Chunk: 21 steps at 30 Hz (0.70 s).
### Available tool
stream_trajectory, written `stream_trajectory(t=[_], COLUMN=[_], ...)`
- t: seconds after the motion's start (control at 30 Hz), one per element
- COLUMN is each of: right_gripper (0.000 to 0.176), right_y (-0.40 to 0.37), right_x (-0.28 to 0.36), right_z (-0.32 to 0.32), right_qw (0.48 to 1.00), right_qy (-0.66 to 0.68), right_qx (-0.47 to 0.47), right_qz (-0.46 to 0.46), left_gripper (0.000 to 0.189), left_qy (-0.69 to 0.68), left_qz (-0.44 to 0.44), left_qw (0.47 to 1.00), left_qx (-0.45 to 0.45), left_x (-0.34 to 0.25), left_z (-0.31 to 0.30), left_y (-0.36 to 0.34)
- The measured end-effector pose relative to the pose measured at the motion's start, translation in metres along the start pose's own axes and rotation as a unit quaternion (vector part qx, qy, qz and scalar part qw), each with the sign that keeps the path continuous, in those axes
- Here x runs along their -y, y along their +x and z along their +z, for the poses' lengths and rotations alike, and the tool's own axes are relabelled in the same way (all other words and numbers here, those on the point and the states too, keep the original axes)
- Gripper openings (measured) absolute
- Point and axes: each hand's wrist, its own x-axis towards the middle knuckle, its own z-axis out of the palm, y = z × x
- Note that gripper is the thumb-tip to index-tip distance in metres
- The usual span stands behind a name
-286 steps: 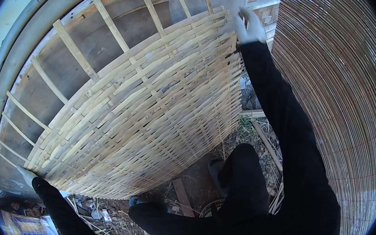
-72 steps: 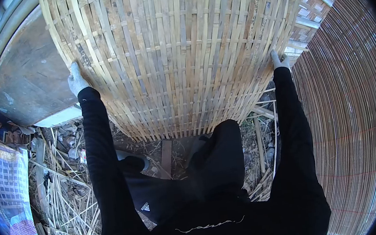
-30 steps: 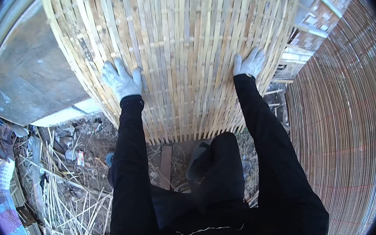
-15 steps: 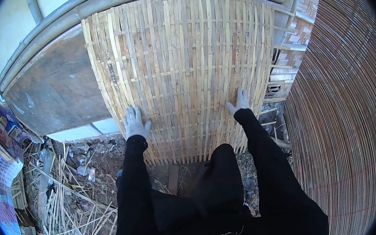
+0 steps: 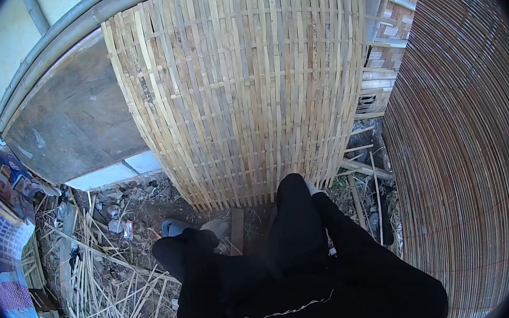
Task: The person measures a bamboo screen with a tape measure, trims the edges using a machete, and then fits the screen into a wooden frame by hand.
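A woven bamboo-strip panel (image 5: 241, 92) stands in front of me, its lower edge near the ground. My right hand (image 5: 313, 189), in a pale glove, is at the panel's lower edge beside my right knee; the fingers are mostly hidden. Low down, between my left knee and a short wooden board (image 5: 237, 224), my left hand (image 5: 217, 227) shows as a pale blur below the panel's bottom edge. Its fingers cannot be made out, nor can anything in it.
Loose bamboo strips (image 5: 111, 298) litter the ground at left. A printed banner (image 5: 0, 192) hangs at far left, beside a brown board (image 5: 73, 116). At right stands a large slatted screen (image 5: 462, 125). Bamboo poles (image 5: 91, 18) run along the top.
Both hands have left the panel's face and moved down, the right to its lower edge and the left below it. The panel appears slightly higher in view. A sandalled foot now shows at left.
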Motion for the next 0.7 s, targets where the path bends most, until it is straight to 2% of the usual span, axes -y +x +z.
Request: stream_trajectory(t=[0.13,0.23,0.3,0.33,0.43,0.47,0.5,0.53,0.57,0.6,0.63,0.67,0.7], right_gripper=[0.062,0.062,0.062,0.062,0.062,0.064,0.062,0.058,0.055,0.053,0.058,0.056,0.051], right_y=[-0.015,-0.025,-0.035,-0.037,-0.055,-0.094,-0.065,-0.031,-0.031,-0.04,-0.034,-0.024,0.029], right_x=[-0.009,-0.016,-0.022,-0.025,-0.033,0.008,-0.004,-0.026,-0.002,0.034,0.056,0.073,0.063], right_z=[0.008,0.008,0.007,0.007,0.003,-0.015,-0.03,-0.045,-0.073,-0.106,-0.14,-0.172,-0.215], right_qw=[1.0,0.999,0.998,0.996,0.988,0.989,0.984,0.966,0.952,0.946,0.936,0.923,0.883], right_qy=[0.02,0.039,0.053,0.064,0.093,0.055,0.164,0.18,0.211,0.181,0.239,0.192,0.155], right_qx=[-0.004,-0.011,-0.029,-0.042,-0.103,-0.128,-0.067,-0.148,-0.195,-0.237,-0.216,-0.283,-0.337], right_qz=[-0.014,-0.025,-0.034,-0.041,-0.071,-0.056,0.011,-0.11,-0.107,-0.13,-0.14,-0.177,-0.287], left_gripper=[0.05,0.052,0.056,0.056,0.05,0.049,0.048,0.054,0.052,0.05,0.048,0.048,0.047], left_qy=[0.004,0.029,-0.071,-0.07,-0.114,-0.122,-0.137,-0.131,-0.117,-0.116,-0.092,-0.111,-0.075], left_qz=[0.01,-0.004,0.006,0.007,0.015,0.024,0.013,0.039,0.076,0.099,0.101,0.176,0.18], left_qw=[1.0,0.998,0.997,0.997,0.971,0.952,0.935,0.919,0.896,0.872,0.856,0.814,0.788], left_qx=[-0.003,0.048,-0.014,-0.015,-0.208,-0.281,-0.326,-0.368,-0.422,-0.465,-0.498,-0.543,-0.584], left_x=[0.018,0.019,0.012,0.007,-0.007,-0.009,-0.013,-0.017,-0.02,-0.031,-0.051,-0.062,-0.076], left_z=[0.011,0.005,-0.006,-0.018,-0.075,-0.1,-0.132,-0.17,-0.21,-0.252,-0.293,-0.327,-0.363], left_y=[0.007,0.018,0.016,0.015,0.02,0.024,0.028,0.031,0.036,0.035,0.024,0.024,0.023])
